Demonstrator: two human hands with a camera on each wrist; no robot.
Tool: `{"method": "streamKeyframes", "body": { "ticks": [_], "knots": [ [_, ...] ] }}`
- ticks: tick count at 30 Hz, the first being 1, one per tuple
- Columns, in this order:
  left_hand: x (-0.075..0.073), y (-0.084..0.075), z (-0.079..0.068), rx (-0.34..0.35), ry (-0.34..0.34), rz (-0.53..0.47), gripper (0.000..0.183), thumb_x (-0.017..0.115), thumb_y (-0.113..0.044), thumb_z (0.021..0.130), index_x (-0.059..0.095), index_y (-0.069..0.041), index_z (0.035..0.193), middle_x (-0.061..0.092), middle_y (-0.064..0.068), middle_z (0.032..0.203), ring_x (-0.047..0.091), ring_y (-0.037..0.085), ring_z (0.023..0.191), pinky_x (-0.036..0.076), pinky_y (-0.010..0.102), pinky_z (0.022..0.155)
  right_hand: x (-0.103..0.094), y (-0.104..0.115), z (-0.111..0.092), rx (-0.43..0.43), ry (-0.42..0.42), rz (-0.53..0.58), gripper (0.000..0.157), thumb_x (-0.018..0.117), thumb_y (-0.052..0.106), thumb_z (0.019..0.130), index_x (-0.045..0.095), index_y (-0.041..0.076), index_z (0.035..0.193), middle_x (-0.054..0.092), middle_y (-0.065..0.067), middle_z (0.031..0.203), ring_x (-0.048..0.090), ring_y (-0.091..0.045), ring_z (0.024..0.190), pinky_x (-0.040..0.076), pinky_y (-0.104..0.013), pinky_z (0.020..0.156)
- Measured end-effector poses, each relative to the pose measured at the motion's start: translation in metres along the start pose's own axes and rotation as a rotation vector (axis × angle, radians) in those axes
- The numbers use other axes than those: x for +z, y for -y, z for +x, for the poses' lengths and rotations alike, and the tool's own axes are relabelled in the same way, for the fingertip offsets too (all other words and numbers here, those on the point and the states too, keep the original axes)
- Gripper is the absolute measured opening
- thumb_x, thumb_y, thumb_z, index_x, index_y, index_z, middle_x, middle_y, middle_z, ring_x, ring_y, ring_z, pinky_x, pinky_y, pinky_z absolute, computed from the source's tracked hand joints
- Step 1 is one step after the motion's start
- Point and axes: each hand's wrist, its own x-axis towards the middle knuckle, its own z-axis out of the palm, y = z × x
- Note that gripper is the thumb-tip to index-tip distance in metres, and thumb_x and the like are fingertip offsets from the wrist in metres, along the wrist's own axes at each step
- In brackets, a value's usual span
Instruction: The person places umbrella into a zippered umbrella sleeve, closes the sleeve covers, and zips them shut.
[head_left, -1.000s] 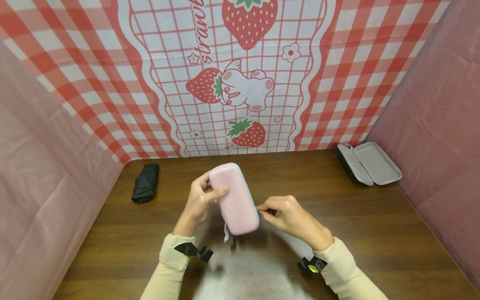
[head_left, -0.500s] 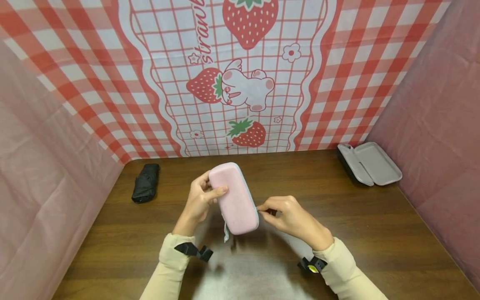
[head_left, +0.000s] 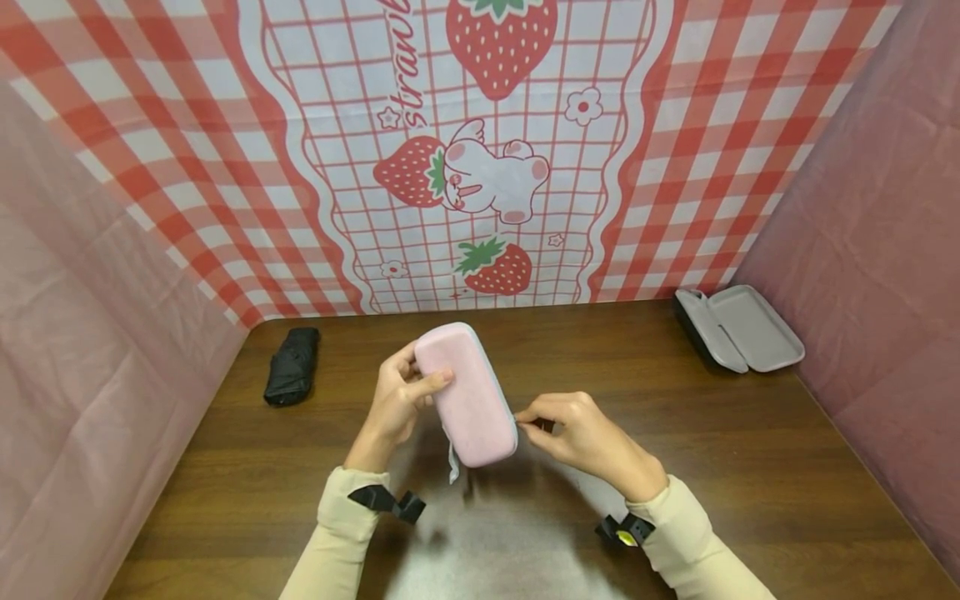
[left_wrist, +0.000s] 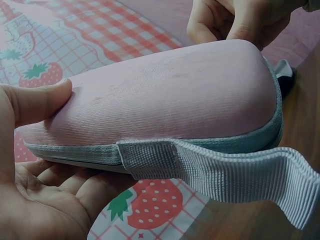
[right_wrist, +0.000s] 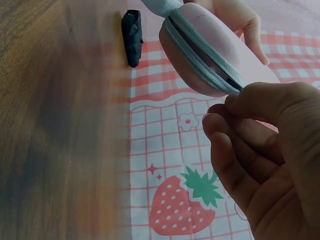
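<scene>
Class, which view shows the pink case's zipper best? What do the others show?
The right wrist view: the zipper is close up, a dark gap between its bands. The left wrist view shows its band along the pink case; the head view, only a thin pale line.
</scene>
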Motion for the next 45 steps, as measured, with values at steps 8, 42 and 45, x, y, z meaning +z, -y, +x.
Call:
{"method": "streamKeyframes", "body": {
  "ticks": [8, 42, 45],
  "knots": [
    [0.0008, -0.0005, 0.0004, -0.007, -0.018, -0.007, 0.043, 0.064, 0.01, 0.086, 0.055, 0.006, 0.128, 0.073, 0.004, 0.097, 0.074, 0.017, 0.082, 0.063, 0.034, 0.067, 0.0001, -0.0009, -0.0015, 0.02, 0.009, -0.003, 0.025, 0.076, -0.016, 0.075, 0.077, 0.004, 0.089, 0.075, -0.005, 0.081, 0.065, -0.005, 0.068, 0.055, -0.02, 0.057],
    [-0.0024, -0.0033, 0.0006, 0.009, -0.064, -0.028, 0.042, 0.065, 0.01, 0.086, 0.056, 0.005, 0.127, 0.072, 0.005, 0.097, 0.074, 0.018, 0.081, 0.063, 0.037, 0.066, 0.0015, 0.0013, 0.0002, 0.02, 0.03, -0.009, 0.023, 0.077, -0.015, 0.075, 0.077, 0.004, 0.087, 0.076, -0.004, 0.08, 0.068, -0.006, 0.07, 0.055, -0.015, 0.063],
    [-0.0025, -0.0038, 0.0007, 0.011, -0.06, -0.032, 0.041, 0.065, 0.01, 0.086, 0.055, 0.006, 0.127, 0.072, 0.005, 0.097, 0.074, 0.019, 0.081, 0.064, 0.038, 0.067, 0.0015, 0.0014, 0.0002, 0.019, 0.03, -0.006, 0.023, 0.076, -0.016, 0.075, 0.076, 0.004, 0.087, 0.075, -0.004, 0.08, 0.068, -0.007, 0.069, 0.055, -0.015, 0.063]
  ]
}}
